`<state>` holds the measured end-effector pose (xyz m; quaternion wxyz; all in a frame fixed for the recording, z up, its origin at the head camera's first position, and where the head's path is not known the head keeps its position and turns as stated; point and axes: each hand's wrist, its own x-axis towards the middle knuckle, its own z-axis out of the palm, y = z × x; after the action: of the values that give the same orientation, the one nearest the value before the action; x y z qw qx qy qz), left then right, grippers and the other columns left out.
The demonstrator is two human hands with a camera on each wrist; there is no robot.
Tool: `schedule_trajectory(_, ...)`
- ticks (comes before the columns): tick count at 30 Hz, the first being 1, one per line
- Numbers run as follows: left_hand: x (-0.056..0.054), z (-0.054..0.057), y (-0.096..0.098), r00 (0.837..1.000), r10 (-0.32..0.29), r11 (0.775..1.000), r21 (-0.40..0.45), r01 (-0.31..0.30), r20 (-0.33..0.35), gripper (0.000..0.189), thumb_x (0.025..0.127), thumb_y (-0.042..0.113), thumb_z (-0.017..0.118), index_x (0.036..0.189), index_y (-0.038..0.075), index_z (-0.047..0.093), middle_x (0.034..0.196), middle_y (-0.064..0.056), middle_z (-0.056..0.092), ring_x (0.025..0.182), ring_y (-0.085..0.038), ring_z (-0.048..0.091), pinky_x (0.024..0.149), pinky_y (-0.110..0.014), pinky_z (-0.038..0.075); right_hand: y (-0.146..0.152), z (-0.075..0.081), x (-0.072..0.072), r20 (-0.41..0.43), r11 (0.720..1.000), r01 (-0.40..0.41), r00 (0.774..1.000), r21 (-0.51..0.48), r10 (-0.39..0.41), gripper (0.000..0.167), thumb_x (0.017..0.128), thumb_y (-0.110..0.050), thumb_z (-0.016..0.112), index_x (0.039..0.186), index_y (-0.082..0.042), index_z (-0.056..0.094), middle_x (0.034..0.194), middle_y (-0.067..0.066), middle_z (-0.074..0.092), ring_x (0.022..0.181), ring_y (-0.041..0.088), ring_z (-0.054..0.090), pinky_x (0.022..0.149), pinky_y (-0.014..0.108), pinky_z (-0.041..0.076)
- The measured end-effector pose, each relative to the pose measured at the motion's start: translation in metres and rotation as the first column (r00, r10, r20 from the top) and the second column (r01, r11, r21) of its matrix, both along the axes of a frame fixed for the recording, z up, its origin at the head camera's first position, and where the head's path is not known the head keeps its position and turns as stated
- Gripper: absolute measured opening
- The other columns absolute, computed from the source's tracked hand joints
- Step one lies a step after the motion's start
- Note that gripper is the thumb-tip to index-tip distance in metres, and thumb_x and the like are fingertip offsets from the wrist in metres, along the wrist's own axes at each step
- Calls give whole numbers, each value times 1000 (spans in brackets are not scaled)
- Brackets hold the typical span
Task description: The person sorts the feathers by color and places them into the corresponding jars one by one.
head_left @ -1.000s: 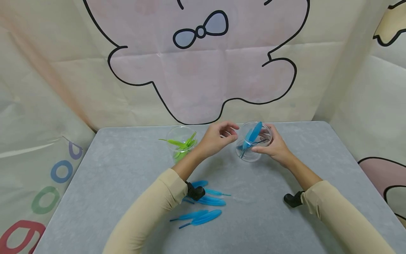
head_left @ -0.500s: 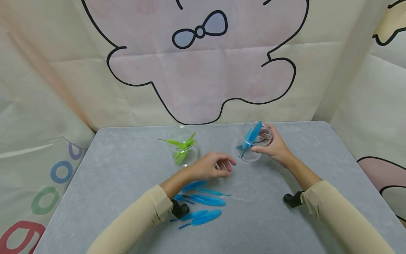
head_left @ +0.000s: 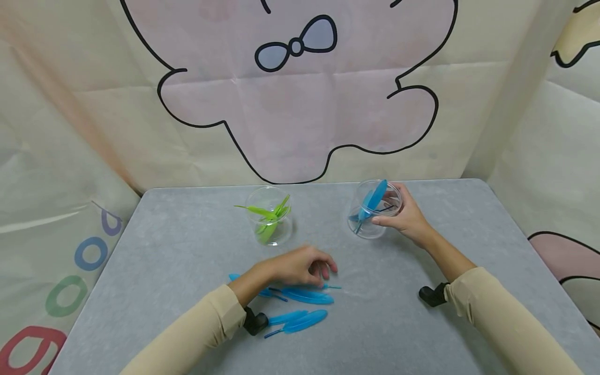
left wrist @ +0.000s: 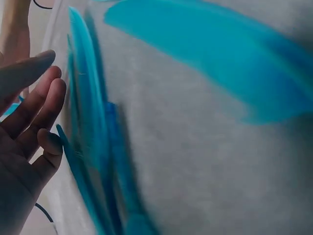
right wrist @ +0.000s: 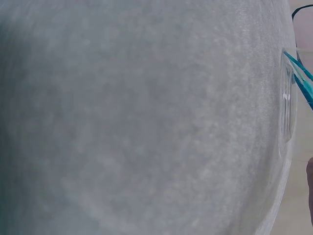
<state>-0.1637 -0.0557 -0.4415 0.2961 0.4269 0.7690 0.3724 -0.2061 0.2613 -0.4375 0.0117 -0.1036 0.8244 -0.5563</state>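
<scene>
Blue feathers (head_left: 307, 296) just beside loosely bent fingers of the left hand (head_left: 300, 266); clear cup (head_left: 372, 230) (more feathers (head_left: 377, 195) inside) gripped by fingers of the right hand (head_left: 409, 219).

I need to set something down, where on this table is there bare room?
Bare table shows left of the green-feather cup, between the loose blue feathers and the right sleeve, and from that sleeve to the table's right edge. It's crowded where those feathers lie by the left hand, and at the blue-feather cup, which the right hand holds.
</scene>
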Motion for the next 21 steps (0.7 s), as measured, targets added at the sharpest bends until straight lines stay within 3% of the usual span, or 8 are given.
schedule_trajectory(7,4,-7,-5,998,34,999,17,-34,52,34,84,-2,76,116,7,69,91,-1,69,80,-5,63,75,-20,54,0,-1,1,1,999,-10,1000,-32,10,87,85,-5,79,151,-9,24,144,20,40,138,41,36,108,62,33)
schedule_trajectory(16,7,-12,-4,997,41,999,9,-40,-70,31,84,1,78,113,8,71,88,3,67,80,-3,60,74,-17,51,0,-1,1,2,999,-11,1000,-44,11,87,84,-4,79,152,-9,23,144,21,39,138,42,35,109,63,31)
schedule_trajectory(21,9,-12,-3,994,51,999,9,-51,-98,29,83,1,79,111,7,72,86,3,67,79,-4,60,74,-16,51,0,-2,1,0,999,-13,1000,-46,13,87,85,-5,79,152,-9,23,143,21,39,138,43,35,109,63,31)
